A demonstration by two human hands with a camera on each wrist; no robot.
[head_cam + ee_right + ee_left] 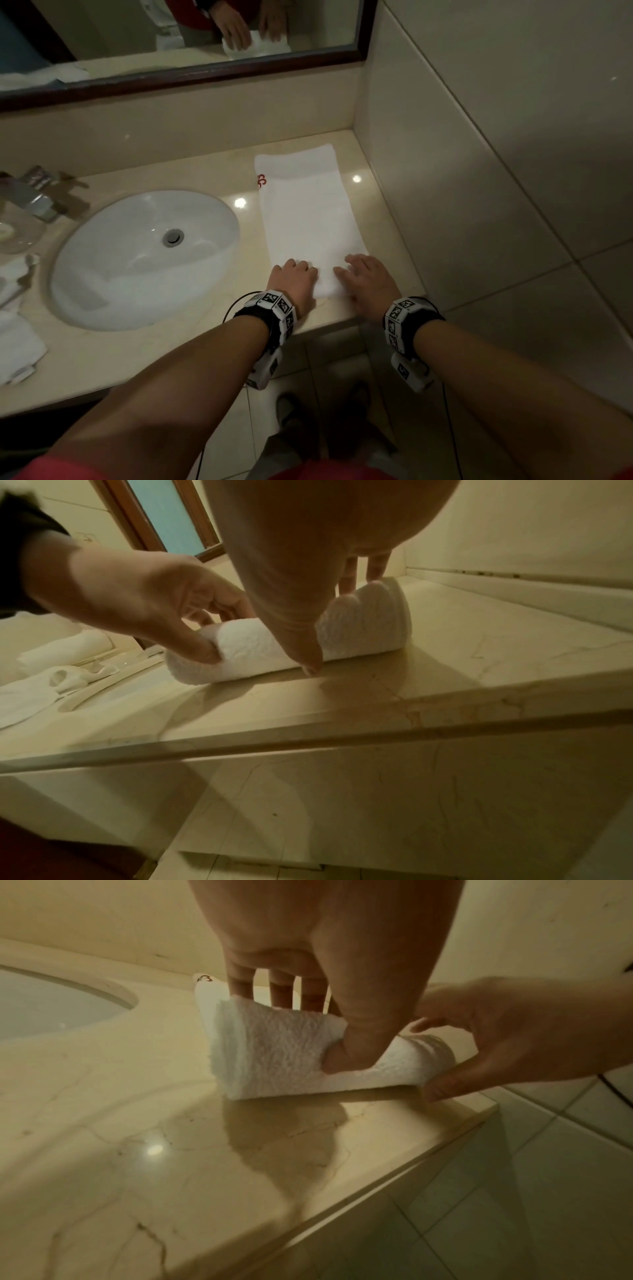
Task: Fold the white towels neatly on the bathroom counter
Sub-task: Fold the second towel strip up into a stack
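Fingers (pixel 240 988) of both hands curl round the towel (pixel 308 212) roll at its near end; uneven pressure could skew it.

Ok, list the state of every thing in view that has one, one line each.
Long white towel with red emblem: flat on the counter, near end rolled up.
Left hand: grips the roll.
Right hand: grips the roll.
White oval sink: dry-looking, drain plug down.
Crumpled white towels: unfolded, left of the sink.
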